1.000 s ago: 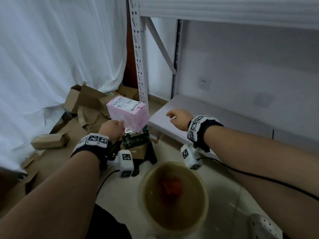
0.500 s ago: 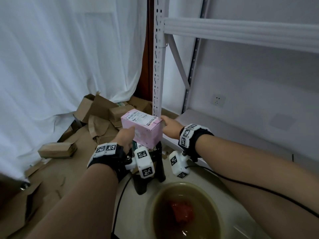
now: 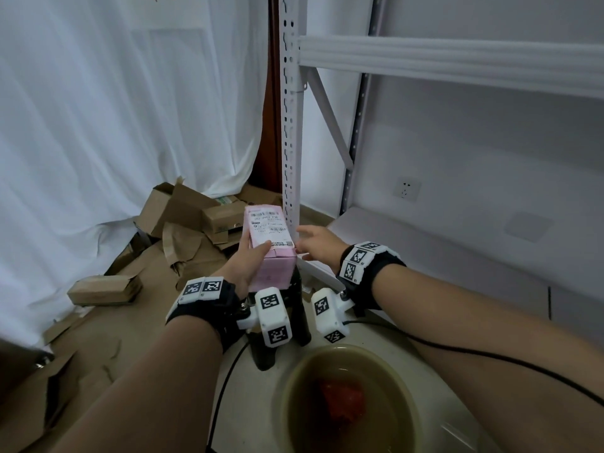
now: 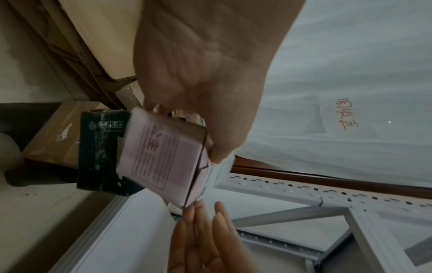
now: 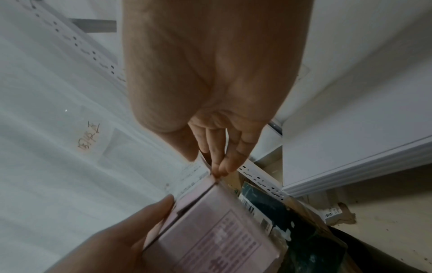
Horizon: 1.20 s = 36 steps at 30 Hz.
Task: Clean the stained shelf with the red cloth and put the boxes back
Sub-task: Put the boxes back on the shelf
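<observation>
From my remote seat, the print on the pink box (image 3: 269, 235) label was too small to read. My left hand (image 3: 245, 263) covered the box's left side, and the dark box (image 4: 100, 151) beneath it was mostly hidden. The red cloth (image 3: 343, 398) showed only as a blur under murky water, and the basin (image 3: 287, 380) ran off the bottom edge. The shelf (image 3: 441, 243) was cut off at the right edge. Both wrist views were smeared.
</observation>
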{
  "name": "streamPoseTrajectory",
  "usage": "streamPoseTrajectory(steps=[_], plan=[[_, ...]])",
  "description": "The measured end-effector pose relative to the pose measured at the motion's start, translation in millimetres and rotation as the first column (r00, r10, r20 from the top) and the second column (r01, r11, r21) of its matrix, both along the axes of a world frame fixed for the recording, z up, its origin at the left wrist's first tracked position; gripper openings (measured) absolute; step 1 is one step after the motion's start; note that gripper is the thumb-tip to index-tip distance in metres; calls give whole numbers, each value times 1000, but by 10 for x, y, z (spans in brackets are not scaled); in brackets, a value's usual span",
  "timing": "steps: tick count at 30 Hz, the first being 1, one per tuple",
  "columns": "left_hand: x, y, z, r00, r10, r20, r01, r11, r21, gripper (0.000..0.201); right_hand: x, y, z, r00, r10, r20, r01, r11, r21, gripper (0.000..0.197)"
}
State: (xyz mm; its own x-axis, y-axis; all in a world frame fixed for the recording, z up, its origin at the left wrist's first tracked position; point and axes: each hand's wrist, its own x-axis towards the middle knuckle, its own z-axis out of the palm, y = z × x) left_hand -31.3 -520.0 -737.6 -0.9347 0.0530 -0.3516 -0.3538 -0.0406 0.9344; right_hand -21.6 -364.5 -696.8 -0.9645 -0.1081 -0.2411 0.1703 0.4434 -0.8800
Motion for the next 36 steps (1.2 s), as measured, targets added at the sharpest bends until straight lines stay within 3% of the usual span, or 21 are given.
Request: streamPoseTrajectory(steps=[3, 8, 13, 15, 20, 24, 30, 33, 36], plan=[[71, 54, 64, 998, -36, -60, 32, 998, -57, 69, 86, 103, -5, 999, -30, -25, 28, 999, -43, 45], [274, 302, 303, 989, -142, -50, 143, 990, 9, 53, 254, 371, 24, 993, -107, -58, 97, 984, -151, 47], [457, 697, 435, 970, -241, -17, 242, 967, 85, 41, 497, 712, 3, 990, -73, 124, 101, 968, -231, 55], [507, 910, 449, 958, -286, -23, 286, 957, 36, 34, 580, 904, -47, 986, -105, 131, 136, 957, -256, 55], [588, 1569, 371, 905, -426, -21, 424, 904, -64, 41, 878, 1528, -180, 948, -249, 199, 299, 911, -284, 69], [643, 2147, 238, 865, -501, 18, 482, 820, -308, 61, 1210, 2113, -470, 878, -390, 277, 460, 847, -266, 58], [656, 2890, 48, 741, -667, 74, 617, 633, -467, 61, 1667, 3097, -928, 669, -678, 305, 736, 660, -148, 91], [662, 3250, -37, 662, -743, 95, 656, 514, -553, 62, 1863, 3557, -1126, 579, -757, 303, 811, 573, -117, 94], [650, 3587, -150, 599, -792, 114, 676, 424, -603, 61, 1955, 4032, -1431, 524, -807, 273, 842, 538, -28, 114]])
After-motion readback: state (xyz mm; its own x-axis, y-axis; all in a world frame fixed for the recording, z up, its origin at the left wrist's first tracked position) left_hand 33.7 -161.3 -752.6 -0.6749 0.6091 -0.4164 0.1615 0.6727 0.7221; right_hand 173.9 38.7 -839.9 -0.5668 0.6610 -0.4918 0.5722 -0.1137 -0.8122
